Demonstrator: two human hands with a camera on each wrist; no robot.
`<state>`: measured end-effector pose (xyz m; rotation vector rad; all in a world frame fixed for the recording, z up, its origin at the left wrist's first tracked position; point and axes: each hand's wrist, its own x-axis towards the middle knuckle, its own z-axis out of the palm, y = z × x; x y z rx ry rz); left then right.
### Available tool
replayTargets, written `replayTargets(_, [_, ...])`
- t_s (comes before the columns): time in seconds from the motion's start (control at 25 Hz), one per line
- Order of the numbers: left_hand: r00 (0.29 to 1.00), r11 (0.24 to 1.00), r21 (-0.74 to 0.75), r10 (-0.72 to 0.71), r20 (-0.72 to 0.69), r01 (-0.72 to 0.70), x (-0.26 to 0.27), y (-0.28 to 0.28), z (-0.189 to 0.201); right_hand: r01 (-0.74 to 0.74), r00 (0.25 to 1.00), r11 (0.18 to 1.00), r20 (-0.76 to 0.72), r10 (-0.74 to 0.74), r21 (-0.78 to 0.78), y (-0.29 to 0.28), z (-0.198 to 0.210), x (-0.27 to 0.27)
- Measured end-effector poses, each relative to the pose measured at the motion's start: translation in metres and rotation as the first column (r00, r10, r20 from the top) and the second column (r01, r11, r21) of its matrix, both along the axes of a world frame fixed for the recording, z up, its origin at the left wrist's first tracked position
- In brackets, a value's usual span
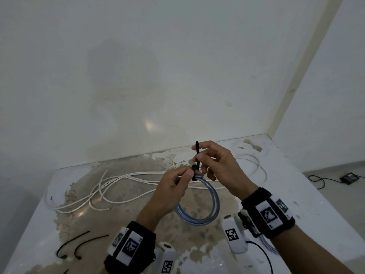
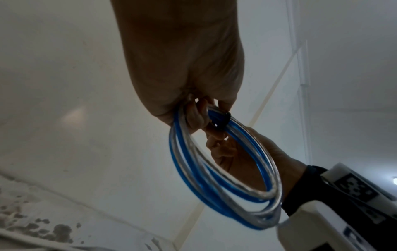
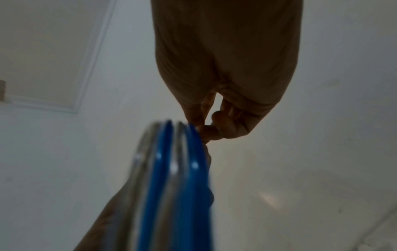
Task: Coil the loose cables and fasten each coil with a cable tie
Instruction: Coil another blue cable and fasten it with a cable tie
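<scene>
A coil of blue and clear cable (image 1: 214, 204) hangs above the table between my hands. My left hand (image 1: 182, 177) pinches the top of the coil (image 2: 214, 180) beside a black cable tie (image 1: 196, 155) that wraps it. The tie's band (image 2: 224, 118) circles the strands. My right hand (image 1: 199, 158) pinches the tie's tail, which sticks straight up. In the right wrist view the coil (image 3: 171, 169) is a blurred blue and grey mass in front of my right hand's curled fingers (image 3: 212, 130).
Loose white cables (image 1: 110, 184) sprawl across the stained white table (image 1: 59, 218), with another white loop (image 1: 254, 161) at the right. Two spare black cable ties (image 1: 79, 244) lie at the near left. A black device with a cord (image 1: 349, 177) sits on the floor right.
</scene>
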<state>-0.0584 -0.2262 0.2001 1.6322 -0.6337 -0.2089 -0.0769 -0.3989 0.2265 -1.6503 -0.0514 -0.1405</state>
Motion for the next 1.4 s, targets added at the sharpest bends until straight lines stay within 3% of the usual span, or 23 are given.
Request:
replayTargets(0.2, [0.998,0.997,-0.075,0.007,-0.063,-0.012,0.003,-0.001,-0.006,0.063,0.996,0.997,0.059,-0.061,-0.048,0.001,0.0,-0.009])
replayTargets(0.52, [0.998,0.997,0.047,0.054,0.044,-0.057,0.006,-0.002,-0.004,0.121,0.991,0.992,0.066,-0.119,-0.031,-0.007,-0.007,-0.012])
replayTargets(0.72, [0.999,0.995,-0.084,0.049,-0.014,-0.05,0.005,-0.001,0.002,0.117,0.985,0.985,0.139,-0.099,-0.13,-0.006,-0.02,-0.014])
replayTargets(0.96, [0.987,0.998,-0.052,0.04,0.158,-0.032,0.006,-0.002,0.006,0.104,0.977,0.966,0.207,-0.054,-0.237,-0.011,-0.025,-0.014])
replayTargets(1.16, [0.981,1.0,-0.012,0.002,0.192,0.0,0.007,-0.001,0.01,0.083,0.973,0.982,0.226,-0.043,-0.172,-0.01,-0.02,-0.017])
replayTargets(1.4, [0.991,0.999,-0.042,-0.019,0.136,0.024,0.007,-0.002,0.013,0.06,0.976,0.994,0.213,-0.039,-0.095,-0.009,-0.02,-0.017])
